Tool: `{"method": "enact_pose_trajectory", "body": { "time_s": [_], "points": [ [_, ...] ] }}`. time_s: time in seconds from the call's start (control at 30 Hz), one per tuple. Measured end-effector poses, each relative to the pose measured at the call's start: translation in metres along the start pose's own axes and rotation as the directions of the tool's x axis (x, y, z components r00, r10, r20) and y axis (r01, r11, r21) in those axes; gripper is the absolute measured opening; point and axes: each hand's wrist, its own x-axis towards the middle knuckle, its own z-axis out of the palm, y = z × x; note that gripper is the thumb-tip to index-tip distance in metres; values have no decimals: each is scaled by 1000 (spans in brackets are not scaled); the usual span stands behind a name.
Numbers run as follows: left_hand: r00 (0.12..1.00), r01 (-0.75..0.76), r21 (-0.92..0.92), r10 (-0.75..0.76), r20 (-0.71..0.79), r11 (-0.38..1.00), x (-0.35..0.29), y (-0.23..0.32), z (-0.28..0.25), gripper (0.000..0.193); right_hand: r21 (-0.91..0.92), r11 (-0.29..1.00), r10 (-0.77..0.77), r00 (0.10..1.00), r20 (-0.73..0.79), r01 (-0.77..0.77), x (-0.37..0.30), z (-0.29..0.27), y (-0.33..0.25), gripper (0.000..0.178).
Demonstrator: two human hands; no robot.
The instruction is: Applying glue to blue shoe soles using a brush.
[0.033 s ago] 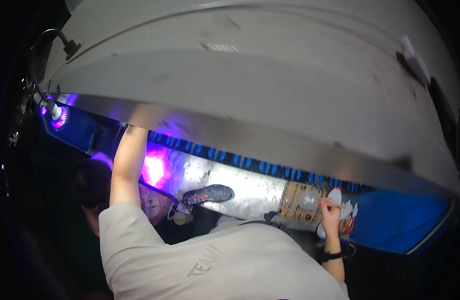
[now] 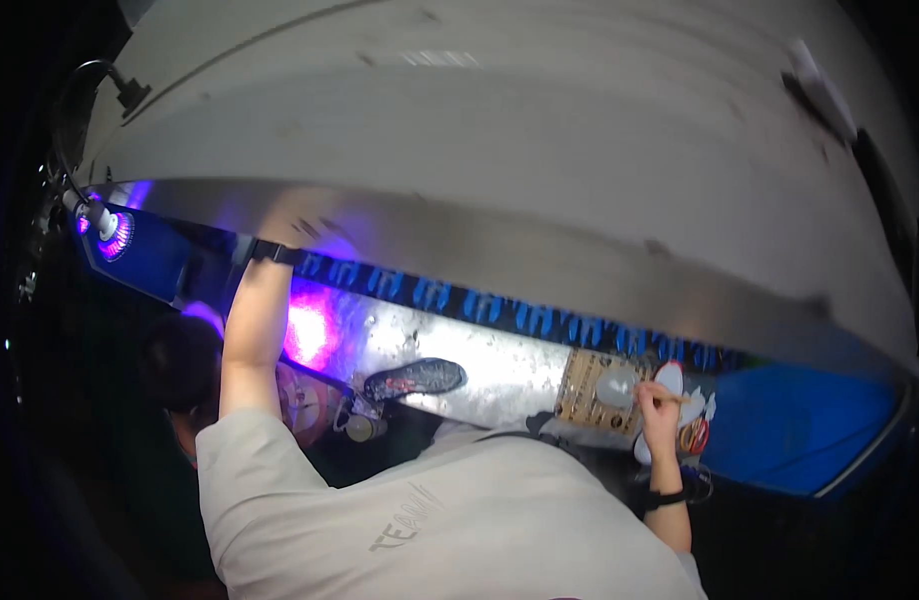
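The person's right hand point(image 2: 659, 393) is gripping a thin tan stick point(image 2: 680, 400), its fingers closing around it, with one end sticking out to the right of the hand; the stick is lying just right of a grey rounded patch point(image 2: 616, 388) on a tan, dark-spotted board point(image 2: 572, 395); a dark band point(image 2: 667, 497) is circling the right wrist; the left forearm point(image 2: 258, 315) is extending upward beneath a large grey housing point(image 2: 460, 130), whose lower edge is hiding the left hand, so I cannot tell whether that hand is open or closed; a dark wristband point(image 2: 275, 252) is showing just at that edge; a white, red-edged flat piece point(image 2: 670, 376) is lying just beyond the right hand, and a red rounded thing point(image 2: 694, 436) is lying to the right of it; a dark shoe sole point(image 2: 415, 379) is resting on a shiny metal surface point(image 2: 490, 370), well apart from both arms; a row of blue pieces point(image 2: 485, 305) is running along the housing's edge; a lamp point(image 2: 115, 237) is glowing purple at the far left; a co-worker's dark-haired head point(image 2: 183, 365) is showing near the left forearm; a blue panel point(image 2: 800, 430) is slanting at the right.
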Motion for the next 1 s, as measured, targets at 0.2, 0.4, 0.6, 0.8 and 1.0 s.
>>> {"method": "enact_pose_trajectory", "body": {
  "time_s": [0.2, 0.4, 0.6, 0.8, 1.0],
  "points": [
    [999, -40, -154, 43, 14, 987, -17, 85, -10, 31, -366, 930, -54, 997, -45, 34, 11, -18, 52, 24],
    [519, 854, -334, -606, 602, 399, -17, 87, 11, 68, -490, 862, -156, 988, -14, 129, 22, -16, 82, 22],
    [456, 874, -477, -482, 748, 86, -10, 71, 29, 22, -570, 811, -158, 987, 9, 135, 26, -14, 84, 24],
    [563, 619, -605, -254, 787, -502, -63, 140, 2, 32, -425, 889, -227, 970, -84, 171, 12, -29, 40, 20],
    [711, 232, -184, 38, 702, -955, -104, 224, 2, 99, -305, 920, -309, 933, -185, 245, -2, -25, 42, 18]
  ]
}}
